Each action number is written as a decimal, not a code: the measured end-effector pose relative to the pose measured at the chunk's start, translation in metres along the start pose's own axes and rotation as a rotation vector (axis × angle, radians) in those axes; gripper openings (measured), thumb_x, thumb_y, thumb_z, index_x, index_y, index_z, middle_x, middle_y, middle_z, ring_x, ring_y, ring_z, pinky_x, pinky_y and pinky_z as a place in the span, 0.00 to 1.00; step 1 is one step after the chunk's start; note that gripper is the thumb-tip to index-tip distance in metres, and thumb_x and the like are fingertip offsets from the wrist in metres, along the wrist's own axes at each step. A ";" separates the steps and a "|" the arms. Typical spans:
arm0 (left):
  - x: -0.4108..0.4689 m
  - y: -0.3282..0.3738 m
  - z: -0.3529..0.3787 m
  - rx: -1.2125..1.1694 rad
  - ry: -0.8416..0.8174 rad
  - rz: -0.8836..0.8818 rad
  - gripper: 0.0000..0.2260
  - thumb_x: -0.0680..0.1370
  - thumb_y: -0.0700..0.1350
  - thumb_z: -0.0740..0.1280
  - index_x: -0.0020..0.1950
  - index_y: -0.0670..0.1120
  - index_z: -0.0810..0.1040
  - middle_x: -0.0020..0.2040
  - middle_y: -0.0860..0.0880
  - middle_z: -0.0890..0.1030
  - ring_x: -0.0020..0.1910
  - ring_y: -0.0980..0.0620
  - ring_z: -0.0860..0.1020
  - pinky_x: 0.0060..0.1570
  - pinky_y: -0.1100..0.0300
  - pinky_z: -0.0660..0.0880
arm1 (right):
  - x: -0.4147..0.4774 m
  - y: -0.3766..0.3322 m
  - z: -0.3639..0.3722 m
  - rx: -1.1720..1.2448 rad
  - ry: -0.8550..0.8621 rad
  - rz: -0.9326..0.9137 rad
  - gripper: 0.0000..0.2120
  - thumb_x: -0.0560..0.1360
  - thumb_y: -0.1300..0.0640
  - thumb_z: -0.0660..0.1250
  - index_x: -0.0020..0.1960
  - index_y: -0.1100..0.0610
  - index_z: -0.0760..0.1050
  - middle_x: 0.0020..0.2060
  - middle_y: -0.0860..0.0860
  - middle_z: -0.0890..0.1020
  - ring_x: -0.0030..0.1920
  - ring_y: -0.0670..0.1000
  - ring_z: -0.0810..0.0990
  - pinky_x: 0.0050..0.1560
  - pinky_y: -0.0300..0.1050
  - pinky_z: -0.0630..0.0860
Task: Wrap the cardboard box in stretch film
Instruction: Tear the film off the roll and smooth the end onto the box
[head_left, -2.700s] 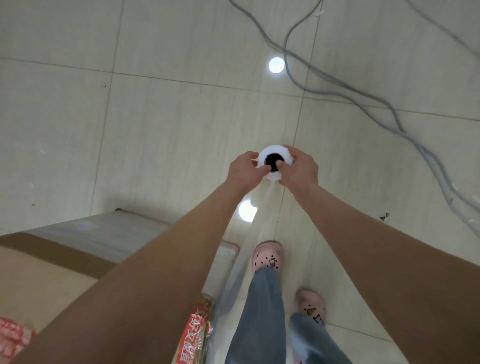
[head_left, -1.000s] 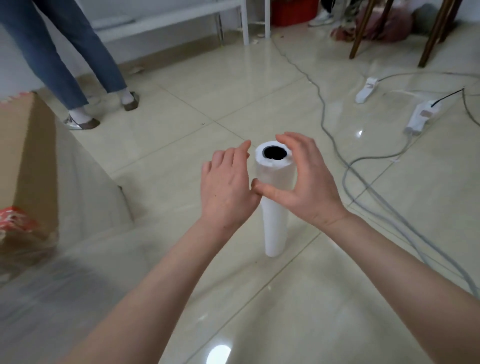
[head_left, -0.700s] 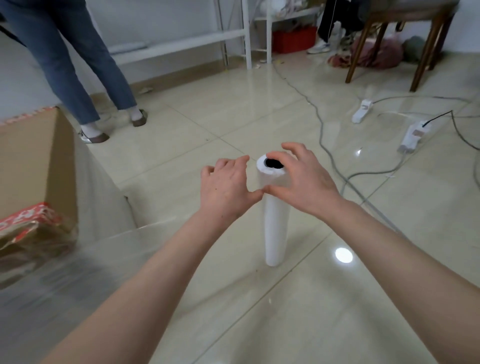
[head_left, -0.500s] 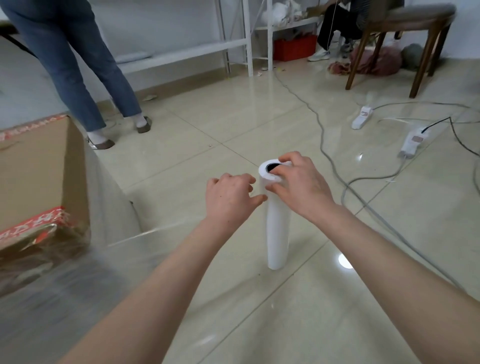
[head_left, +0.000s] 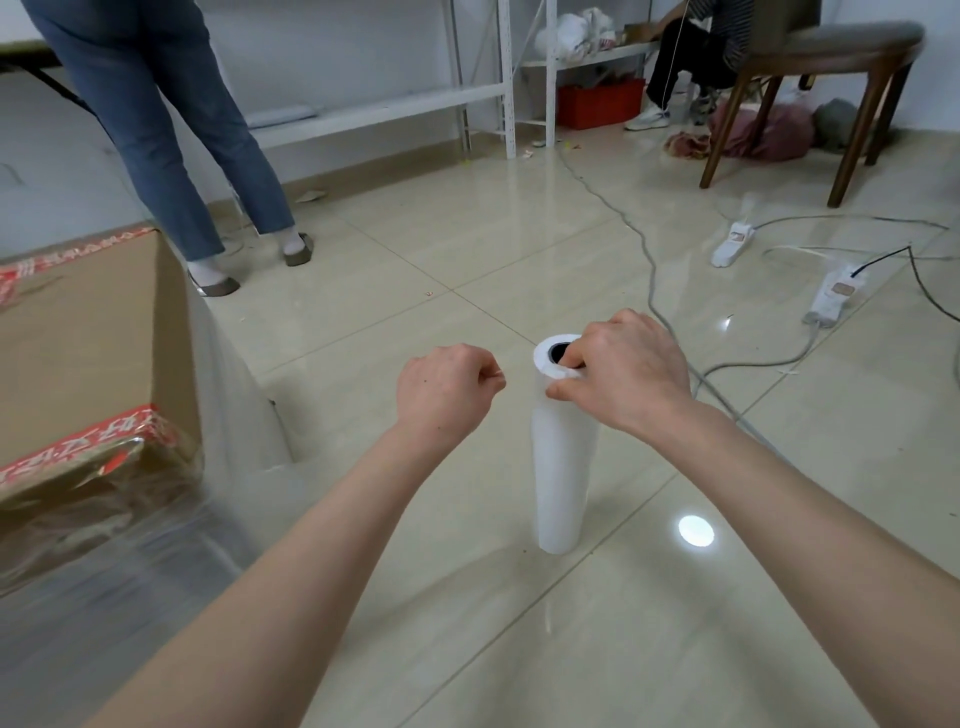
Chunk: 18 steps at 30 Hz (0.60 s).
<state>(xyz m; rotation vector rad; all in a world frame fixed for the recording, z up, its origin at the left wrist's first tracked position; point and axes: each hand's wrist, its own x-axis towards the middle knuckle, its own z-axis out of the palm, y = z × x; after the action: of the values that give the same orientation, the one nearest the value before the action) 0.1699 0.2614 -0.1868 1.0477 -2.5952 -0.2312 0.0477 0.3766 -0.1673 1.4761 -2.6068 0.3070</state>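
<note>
On the floor, our right hand (head_left: 634, 374) grips the upright film roll (head_left: 563, 467) by its top; our left hand (head_left: 441, 389) is curled beside it, pinching film or not we cannot tell. We should pull the sheet (head_left: 156, 561) taut toward the cardboard box (head_left: 78, 353) at left.

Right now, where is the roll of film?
In the head view the roll stands upright on the floor, slightly right of centre; the right hand grips its top, the left hand is close beside it.
</note>
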 end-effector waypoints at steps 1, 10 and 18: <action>0.000 0.000 -0.001 -0.013 0.000 -0.005 0.09 0.77 0.44 0.62 0.48 0.50 0.82 0.45 0.54 0.83 0.47 0.50 0.79 0.40 0.59 0.69 | 0.000 0.002 -0.002 0.008 -0.013 0.011 0.15 0.73 0.39 0.64 0.51 0.48 0.81 0.44 0.47 0.76 0.58 0.51 0.68 0.63 0.45 0.63; 0.007 0.001 -0.015 0.002 -0.279 0.010 0.03 0.74 0.48 0.68 0.46 0.54 0.81 0.44 0.57 0.80 0.44 0.53 0.78 0.40 0.60 0.73 | -0.002 -0.010 -0.009 0.032 -0.108 -0.050 0.18 0.67 0.36 0.69 0.48 0.47 0.79 0.44 0.46 0.80 0.52 0.50 0.68 0.65 0.48 0.62; 0.002 -0.001 -0.022 -0.017 -0.270 0.031 0.06 0.75 0.46 0.65 0.43 0.52 0.82 0.39 0.57 0.82 0.43 0.54 0.79 0.43 0.56 0.77 | -0.005 -0.008 -0.002 0.077 -0.066 -0.116 0.34 0.66 0.38 0.72 0.68 0.39 0.63 0.66 0.48 0.66 0.66 0.53 0.64 0.69 0.51 0.61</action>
<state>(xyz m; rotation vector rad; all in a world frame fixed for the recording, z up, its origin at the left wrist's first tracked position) 0.1769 0.2590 -0.1656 1.0325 -2.8390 -0.4128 0.0573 0.3775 -0.1656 1.6825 -2.5734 0.3557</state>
